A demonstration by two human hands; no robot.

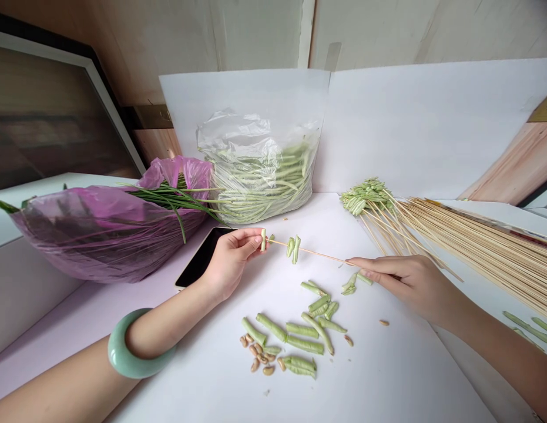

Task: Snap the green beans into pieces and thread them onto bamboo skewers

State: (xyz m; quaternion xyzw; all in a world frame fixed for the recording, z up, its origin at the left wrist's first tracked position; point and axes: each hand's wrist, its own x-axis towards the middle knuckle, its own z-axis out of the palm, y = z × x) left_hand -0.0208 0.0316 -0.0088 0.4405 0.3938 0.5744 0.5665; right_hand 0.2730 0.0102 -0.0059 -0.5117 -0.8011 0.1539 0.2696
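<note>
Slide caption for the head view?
Left hand holds a skewer threaded with bean pieces; right hand pinches its other end.

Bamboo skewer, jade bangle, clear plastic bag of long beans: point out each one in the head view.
Bamboo skewer [321, 255], head view, on its bare shaft.
Jade bangle [118, 346], head view, on the band's outer curve.
Clear plastic bag of long beans [255, 135], head view, on the crumpled upper plastic.

Place: a homelike indoor food-preparation corner, not a lab or shop
Food: long green beans [259, 182] in a clear plastic bag [255, 138]; green onions [176, 200] in a purple plastic bag [101, 235]
Supplies: bamboo skewers [485, 247]
Setting: white surface [388, 382], wood-look wall panels [515, 158]
</note>
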